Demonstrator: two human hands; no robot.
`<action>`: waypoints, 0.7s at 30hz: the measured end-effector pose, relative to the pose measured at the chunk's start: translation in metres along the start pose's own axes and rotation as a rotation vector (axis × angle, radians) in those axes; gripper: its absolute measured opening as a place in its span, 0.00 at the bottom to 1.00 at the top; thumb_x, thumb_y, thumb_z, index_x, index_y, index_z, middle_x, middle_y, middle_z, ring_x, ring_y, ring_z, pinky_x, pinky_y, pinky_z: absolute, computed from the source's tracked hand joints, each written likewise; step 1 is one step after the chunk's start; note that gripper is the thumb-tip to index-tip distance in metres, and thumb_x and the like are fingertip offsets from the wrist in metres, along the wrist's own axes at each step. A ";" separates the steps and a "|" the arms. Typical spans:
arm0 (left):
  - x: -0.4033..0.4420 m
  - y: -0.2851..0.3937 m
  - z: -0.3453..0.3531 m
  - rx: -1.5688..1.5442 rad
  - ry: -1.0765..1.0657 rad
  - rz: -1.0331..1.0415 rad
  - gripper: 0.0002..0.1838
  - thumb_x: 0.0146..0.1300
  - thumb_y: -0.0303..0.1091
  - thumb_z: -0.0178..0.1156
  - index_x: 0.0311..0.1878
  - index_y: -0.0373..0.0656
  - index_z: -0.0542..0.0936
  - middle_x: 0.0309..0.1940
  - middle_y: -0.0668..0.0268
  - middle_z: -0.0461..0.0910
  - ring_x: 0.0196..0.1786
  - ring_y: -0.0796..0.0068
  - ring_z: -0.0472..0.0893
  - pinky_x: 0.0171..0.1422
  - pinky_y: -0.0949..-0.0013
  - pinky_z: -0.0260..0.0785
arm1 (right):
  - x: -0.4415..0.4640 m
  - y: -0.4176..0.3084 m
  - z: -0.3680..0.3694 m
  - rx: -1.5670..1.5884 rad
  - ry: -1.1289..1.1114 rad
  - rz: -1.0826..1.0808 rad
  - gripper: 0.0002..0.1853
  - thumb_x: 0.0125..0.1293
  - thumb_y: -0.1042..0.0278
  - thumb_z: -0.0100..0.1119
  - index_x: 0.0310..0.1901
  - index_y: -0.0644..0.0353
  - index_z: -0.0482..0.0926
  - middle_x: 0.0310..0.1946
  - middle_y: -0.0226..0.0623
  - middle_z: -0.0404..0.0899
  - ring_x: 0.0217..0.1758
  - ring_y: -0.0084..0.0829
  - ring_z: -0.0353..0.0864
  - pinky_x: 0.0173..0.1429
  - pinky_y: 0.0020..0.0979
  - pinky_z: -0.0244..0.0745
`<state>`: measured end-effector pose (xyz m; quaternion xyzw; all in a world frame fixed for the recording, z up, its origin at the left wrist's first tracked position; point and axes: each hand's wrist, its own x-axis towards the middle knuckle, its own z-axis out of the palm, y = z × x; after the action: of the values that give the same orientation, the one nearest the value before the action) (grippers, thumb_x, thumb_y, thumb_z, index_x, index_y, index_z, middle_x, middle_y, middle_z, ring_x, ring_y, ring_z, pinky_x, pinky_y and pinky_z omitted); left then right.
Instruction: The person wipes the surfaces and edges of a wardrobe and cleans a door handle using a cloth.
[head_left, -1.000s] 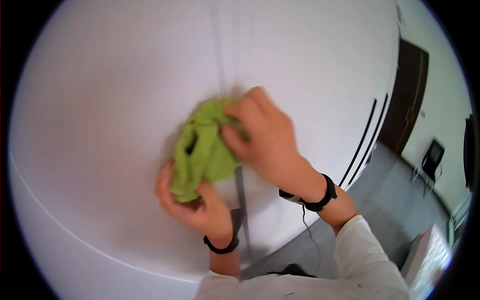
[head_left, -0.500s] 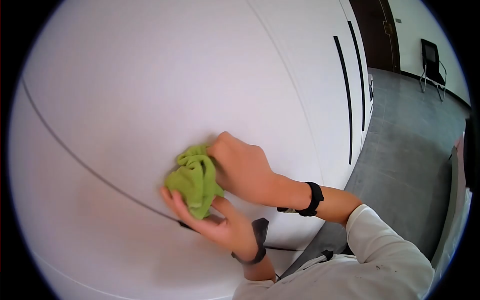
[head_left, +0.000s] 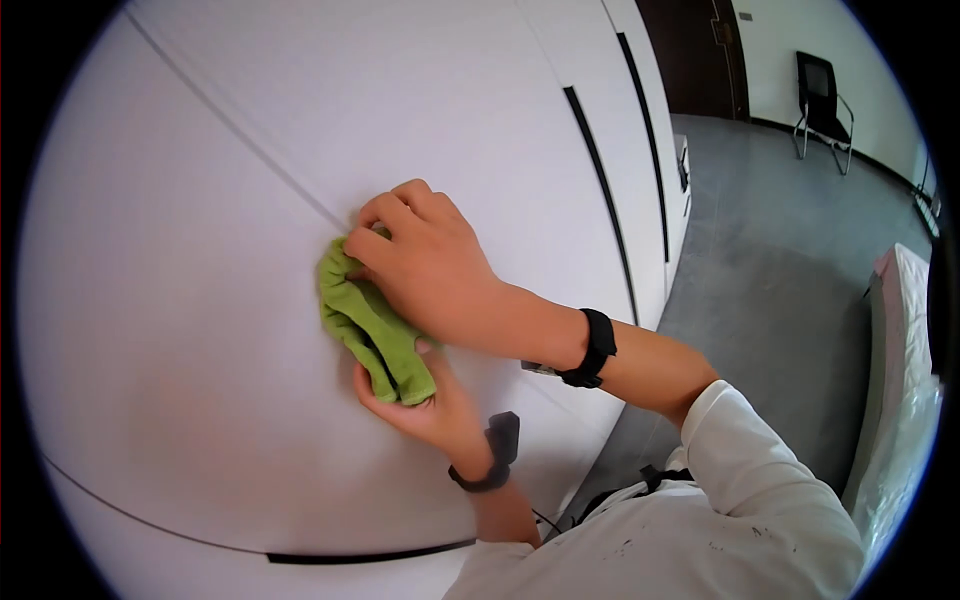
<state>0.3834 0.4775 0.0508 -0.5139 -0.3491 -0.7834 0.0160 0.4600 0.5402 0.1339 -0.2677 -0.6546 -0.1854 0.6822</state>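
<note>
A crumpled green cloth [head_left: 372, 325] is held between both hands, in front of a white cabinet front [head_left: 210, 300]. My right hand [head_left: 425, 255] grips the cloth's upper end, its fingers bent over the edge beside a panel seam. Below it, my left hand [head_left: 425, 405] pinches the lower end between thumb and fingers. Each wrist wears a black strap. Whether the cloth touches the cabinet surface, I cannot tell.
Long black handles [head_left: 603, 200] run along the cabinet doors, and another black handle [head_left: 370, 555] lies low down. Grey floor [head_left: 765, 290] stretches to a dark door [head_left: 690, 60] and a black chair [head_left: 822, 100]. A plastic-covered mattress [head_left: 900, 370] stands at right.
Both hands and the cloth sit higher in view. The cloth has gone from a bunched wad to a longer folded shape. The camera view has shifted, with the lower seam now further down.
</note>
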 end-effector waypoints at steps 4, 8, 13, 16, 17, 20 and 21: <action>-0.025 -0.007 0.046 -0.102 -0.051 -0.195 0.27 0.64 0.25 0.63 0.62 0.30 0.62 0.55 0.54 0.72 0.53 0.67 0.76 0.58 0.63 0.70 | 0.005 0.056 -0.020 -0.040 -0.124 0.008 0.09 0.49 0.69 0.70 0.33 0.54 0.79 0.38 0.32 0.74 0.45 0.37 0.72 0.40 0.32 0.73; -0.031 -0.016 0.076 -0.011 -0.153 -0.284 0.26 0.65 0.29 0.64 0.60 0.31 0.65 0.54 0.55 0.74 0.51 0.71 0.77 0.56 0.66 0.71 | 0.004 0.102 -0.032 0.035 -0.248 0.145 0.10 0.54 0.67 0.69 0.36 0.56 0.79 0.37 0.36 0.74 0.42 0.39 0.75 0.39 0.35 0.75; -0.051 -0.019 0.137 -0.078 -0.248 -0.430 0.26 0.67 0.31 0.62 0.63 0.33 0.64 0.51 0.58 0.76 0.52 0.71 0.77 0.55 0.69 0.71 | 0.005 0.167 -0.057 0.113 -0.362 0.340 0.13 0.58 0.64 0.66 0.38 0.62 0.75 0.34 0.46 0.74 0.35 0.47 0.78 0.35 0.41 0.75; -0.064 -0.041 0.166 -0.138 -0.292 -0.468 0.25 0.68 0.31 0.60 0.64 0.33 0.63 0.51 0.58 0.76 0.51 0.72 0.77 0.53 0.70 0.73 | -0.006 0.212 -0.062 0.074 -0.312 0.278 0.15 0.59 0.61 0.66 0.38 0.62 0.73 0.31 0.46 0.75 0.28 0.49 0.78 0.32 0.41 0.75; -0.066 -0.040 0.175 -0.261 -0.309 -0.537 0.23 0.69 0.30 0.58 0.63 0.34 0.64 0.50 0.58 0.77 0.49 0.72 0.78 0.45 0.68 0.76 | -0.008 0.226 -0.066 0.048 -0.290 0.256 0.15 0.60 0.61 0.66 0.37 0.62 0.73 0.29 0.45 0.75 0.27 0.47 0.78 0.30 0.40 0.74; -0.064 -0.030 0.203 -0.511 -0.305 -0.703 0.21 0.72 0.33 0.54 0.64 0.40 0.64 0.52 0.62 0.75 0.41 0.71 0.79 0.35 0.68 0.73 | -0.004 0.253 -0.080 -0.035 -0.330 0.236 0.15 0.61 0.59 0.65 0.36 0.61 0.73 0.26 0.40 0.76 0.25 0.44 0.78 0.26 0.39 0.72; -0.067 -0.026 0.217 -0.528 -0.291 -0.706 0.21 0.72 0.33 0.54 0.64 0.40 0.64 0.52 0.62 0.75 0.41 0.71 0.79 0.35 0.68 0.73 | -0.003 0.261 -0.084 -0.085 -0.359 0.204 0.15 0.62 0.58 0.64 0.35 0.60 0.73 0.25 0.38 0.76 0.24 0.43 0.78 0.25 0.39 0.72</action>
<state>0.5773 0.5969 0.0316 -0.4544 -0.2901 -0.7228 -0.4322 0.6841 0.6951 0.0992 -0.3900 -0.7268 -0.0921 0.5578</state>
